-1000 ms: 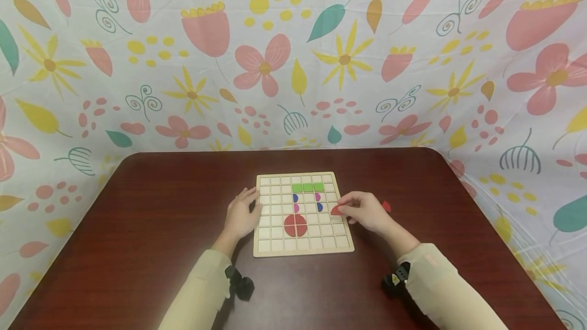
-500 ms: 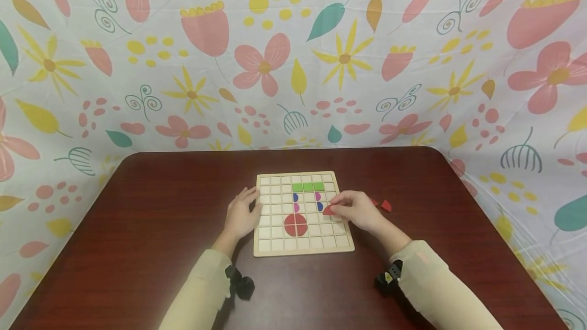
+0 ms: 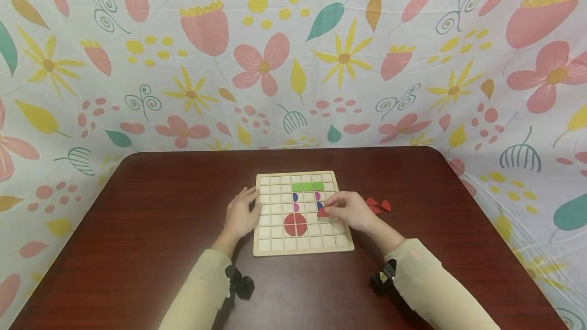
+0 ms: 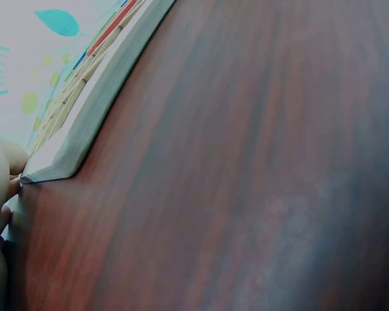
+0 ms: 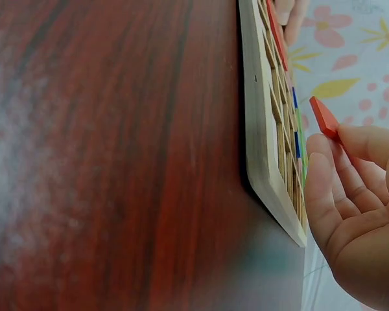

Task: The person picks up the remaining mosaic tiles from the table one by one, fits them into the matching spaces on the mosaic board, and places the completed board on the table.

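A square wooden grid board (image 3: 274,244) lies on the table. Three green squares (image 3: 308,187), small blue and pink half-circles (image 3: 296,208) and a red circle (image 3: 290,230) made of quarter pieces fill some of its cells. Against the board's left edge rests my left hand (image 3: 241,215), fingers relaxed; the left wrist view shows only part of it, by a board corner. Over the board's right side, my right hand (image 3: 353,211) pinches a red quarter-circle piece (image 5: 324,119) between thumb and fingertips, tilted above the cells. That hand partly covers a blue half-circle (image 3: 319,205).
Several loose red pieces (image 3: 385,205) lie on the dark wooden table (image 3: 183,187) just right of the right hand. A floral cloth (image 3: 293,116) hangs behind the table and along its sides.
My right hand has moved left over the board with the red quarter-circle piece, uncovering more of the loose red pieces behind it. The left hand stays where it was.
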`<control>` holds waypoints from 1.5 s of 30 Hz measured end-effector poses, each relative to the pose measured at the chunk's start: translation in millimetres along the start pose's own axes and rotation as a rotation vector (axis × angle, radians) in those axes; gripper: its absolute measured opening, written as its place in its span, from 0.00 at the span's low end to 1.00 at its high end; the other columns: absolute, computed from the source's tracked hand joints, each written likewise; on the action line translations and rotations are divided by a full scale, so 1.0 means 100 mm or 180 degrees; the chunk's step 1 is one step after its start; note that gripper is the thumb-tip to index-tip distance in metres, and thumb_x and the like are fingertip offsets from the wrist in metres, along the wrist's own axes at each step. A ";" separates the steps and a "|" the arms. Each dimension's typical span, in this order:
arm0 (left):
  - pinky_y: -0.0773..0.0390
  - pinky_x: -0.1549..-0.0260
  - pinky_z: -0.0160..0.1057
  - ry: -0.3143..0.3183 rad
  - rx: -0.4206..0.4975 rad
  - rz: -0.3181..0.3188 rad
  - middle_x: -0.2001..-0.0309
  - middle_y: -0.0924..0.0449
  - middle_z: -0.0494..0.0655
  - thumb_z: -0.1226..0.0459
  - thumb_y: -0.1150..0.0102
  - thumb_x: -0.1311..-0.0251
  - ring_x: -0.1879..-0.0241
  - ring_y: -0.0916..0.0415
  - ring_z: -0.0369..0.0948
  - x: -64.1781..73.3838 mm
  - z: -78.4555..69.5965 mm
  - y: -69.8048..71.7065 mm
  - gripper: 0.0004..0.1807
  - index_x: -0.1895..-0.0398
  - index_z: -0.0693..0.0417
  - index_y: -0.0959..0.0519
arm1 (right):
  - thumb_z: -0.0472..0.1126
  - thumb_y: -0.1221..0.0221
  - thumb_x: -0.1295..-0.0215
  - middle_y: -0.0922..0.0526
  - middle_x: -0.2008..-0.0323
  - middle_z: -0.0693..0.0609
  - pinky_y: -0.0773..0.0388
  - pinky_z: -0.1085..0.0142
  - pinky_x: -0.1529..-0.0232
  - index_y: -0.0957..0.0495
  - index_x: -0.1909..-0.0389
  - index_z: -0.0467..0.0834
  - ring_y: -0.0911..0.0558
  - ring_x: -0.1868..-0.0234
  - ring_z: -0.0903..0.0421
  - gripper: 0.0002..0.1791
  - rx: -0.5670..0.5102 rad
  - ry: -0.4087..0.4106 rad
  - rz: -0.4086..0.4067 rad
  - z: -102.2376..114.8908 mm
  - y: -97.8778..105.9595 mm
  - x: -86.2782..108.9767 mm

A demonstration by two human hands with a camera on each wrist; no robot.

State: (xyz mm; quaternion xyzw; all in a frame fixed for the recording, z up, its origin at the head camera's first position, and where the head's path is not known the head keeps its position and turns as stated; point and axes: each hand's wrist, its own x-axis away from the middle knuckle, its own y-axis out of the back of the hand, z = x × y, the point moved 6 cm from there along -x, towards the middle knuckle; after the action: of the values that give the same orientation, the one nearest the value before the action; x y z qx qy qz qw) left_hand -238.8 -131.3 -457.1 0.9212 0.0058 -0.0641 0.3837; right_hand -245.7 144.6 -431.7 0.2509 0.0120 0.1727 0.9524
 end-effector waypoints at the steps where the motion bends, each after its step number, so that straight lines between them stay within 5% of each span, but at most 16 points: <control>1: 0.51 0.30 0.58 0.0001 0.0005 0.0005 0.33 0.34 0.52 0.61 0.49 0.35 0.28 0.46 0.50 0.00 0.00 0.00 0.22 0.38 0.58 0.28 | 0.38 0.36 0.43 0.16 0.72 0.43 0.20 0.63 0.78 0.19 0.62 0.35 0.22 0.77 0.56 0.11 0.0005 0.0009 0.0008 0.00 -0.01 0.00; 16: 0.52 0.30 0.58 -0.0002 0.0028 0.0032 0.32 0.34 0.51 0.61 0.50 0.34 0.28 0.47 0.50 0.00 0.01 0.00 0.22 0.38 0.58 0.28 | 0.37 0.35 0.44 0.15 0.73 0.51 0.26 0.68 0.70 0.16 0.68 0.41 0.22 0.71 0.60 0.04 0.0550 0.0234 -0.0019 0.09 -0.12 -0.04; 35: 0.52 0.30 0.57 -0.0017 0.0032 -0.0015 0.33 0.33 0.50 0.61 0.50 0.35 0.28 0.46 0.50 -0.02 0.03 -0.01 0.22 0.39 0.57 0.27 | 0.36 0.36 0.44 0.16 0.74 0.53 0.25 0.68 0.67 0.17 0.69 0.43 0.23 0.72 0.61 0.02 0.0766 0.0342 0.0008 0.15 -0.23 -0.08; 45: 0.52 0.30 0.57 0.0005 0.0034 0.0009 0.33 0.34 0.50 0.61 0.49 0.34 0.28 0.46 0.49 -0.01 0.02 -0.01 0.22 0.39 0.58 0.27 | 0.36 0.37 0.42 0.17 0.70 0.54 0.26 0.67 0.65 0.17 0.68 0.45 0.24 0.69 0.60 0.02 0.1085 0.0228 0.0003 0.17 -0.26 -0.08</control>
State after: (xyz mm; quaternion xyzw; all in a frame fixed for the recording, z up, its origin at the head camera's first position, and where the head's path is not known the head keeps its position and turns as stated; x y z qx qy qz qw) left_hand -239.7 -132.0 -458.8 0.9233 0.0045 -0.0629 0.3788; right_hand -243.1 112.6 -429.9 0.4025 0.0748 0.1775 0.8949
